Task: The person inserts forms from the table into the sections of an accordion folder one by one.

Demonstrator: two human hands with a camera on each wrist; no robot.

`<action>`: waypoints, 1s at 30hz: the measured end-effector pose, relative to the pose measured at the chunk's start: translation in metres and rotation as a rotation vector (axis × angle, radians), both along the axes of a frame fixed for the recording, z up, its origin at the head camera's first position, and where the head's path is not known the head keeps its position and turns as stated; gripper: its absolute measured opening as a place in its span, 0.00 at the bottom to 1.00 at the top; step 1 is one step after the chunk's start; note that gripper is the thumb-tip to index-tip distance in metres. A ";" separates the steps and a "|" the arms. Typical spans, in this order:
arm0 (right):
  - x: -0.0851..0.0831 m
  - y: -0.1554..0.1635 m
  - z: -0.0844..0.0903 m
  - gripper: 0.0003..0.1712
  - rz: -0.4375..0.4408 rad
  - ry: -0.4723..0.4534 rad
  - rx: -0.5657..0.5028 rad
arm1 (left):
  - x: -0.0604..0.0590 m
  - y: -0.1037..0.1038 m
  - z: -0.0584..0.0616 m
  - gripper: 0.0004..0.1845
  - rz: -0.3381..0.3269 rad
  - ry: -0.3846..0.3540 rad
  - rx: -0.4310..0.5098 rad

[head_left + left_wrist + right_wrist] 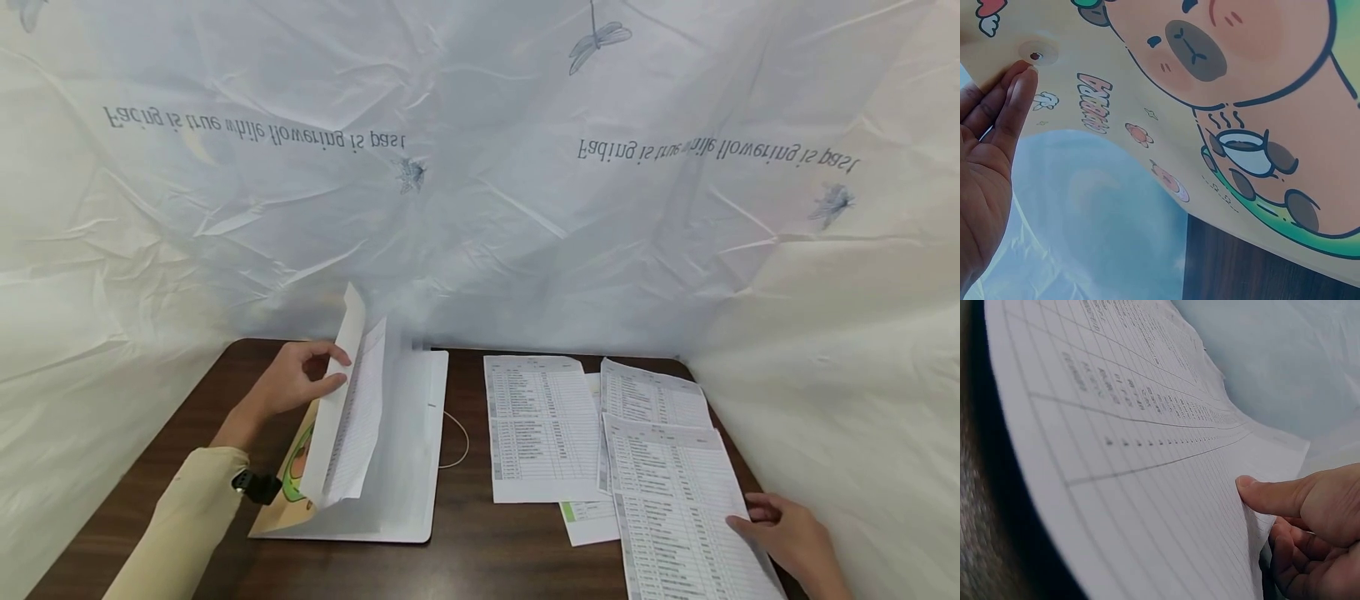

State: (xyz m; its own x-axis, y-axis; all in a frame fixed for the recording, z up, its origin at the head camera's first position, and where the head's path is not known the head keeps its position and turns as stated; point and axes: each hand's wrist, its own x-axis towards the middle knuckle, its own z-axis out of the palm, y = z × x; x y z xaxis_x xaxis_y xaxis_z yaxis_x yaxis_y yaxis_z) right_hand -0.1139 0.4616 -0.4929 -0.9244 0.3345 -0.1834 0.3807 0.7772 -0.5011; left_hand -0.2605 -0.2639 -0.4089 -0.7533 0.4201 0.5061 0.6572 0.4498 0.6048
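Your left hand [296,379] holds the folder's cover [1222,94] up at the left of the table [465,567], fingers curled over its top edge, with a printed sheet [358,421] standing against it. Your right hand [787,533] pinches the edge of the nearest printed list [675,508], thumb on top, fingers beneath. Two more lists [540,425] lie just beyond, a white printed curtain [480,167] behind everything.

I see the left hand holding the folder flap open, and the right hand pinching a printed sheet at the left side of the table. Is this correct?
Not quite. The right hand pinches the printed sheet at the right side of the table, not the left, as the head view shows. The rest holds: the left hand keeps the folder flap open.
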 end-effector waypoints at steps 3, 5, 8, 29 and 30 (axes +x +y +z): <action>0.001 0.000 0.001 0.48 0.000 -0.011 -0.008 | 0.000 0.000 -0.001 0.11 0.013 -0.002 -0.006; 0.001 0.001 0.002 0.45 0.009 -0.015 -0.007 | 0.000 0.000 -0.001 0.11 0.026 0.001 -0.013; 0.002 0.003 0.006 0.39 0.038 -0.017 0.002 | 0.001 0.002 0.001 0.10 0.043 0.006 -0.018; -0.012 -0.004 0.082 0.42 0.098 0.082 -0.131 | 0.022 0.013 0.028 0.08 0.023 -0.010 0.007; -0.013 -0.008 0.085 0.40 0.100 0.103 -0.125 | 0.023 0.013 0.028 0.08 0.023 -0.010 0.006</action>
State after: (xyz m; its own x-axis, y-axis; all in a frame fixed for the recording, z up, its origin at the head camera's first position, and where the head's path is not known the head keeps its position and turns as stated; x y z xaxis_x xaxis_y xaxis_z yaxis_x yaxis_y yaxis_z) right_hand -0.1272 0.4538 -0.4078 -0.9680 0.2201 -0.1202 0.2459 0.7382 -0.6281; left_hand -0.2378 -0.2507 -0.3808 -0.7678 0.3995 0.5009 0.6406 0.4609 0.6142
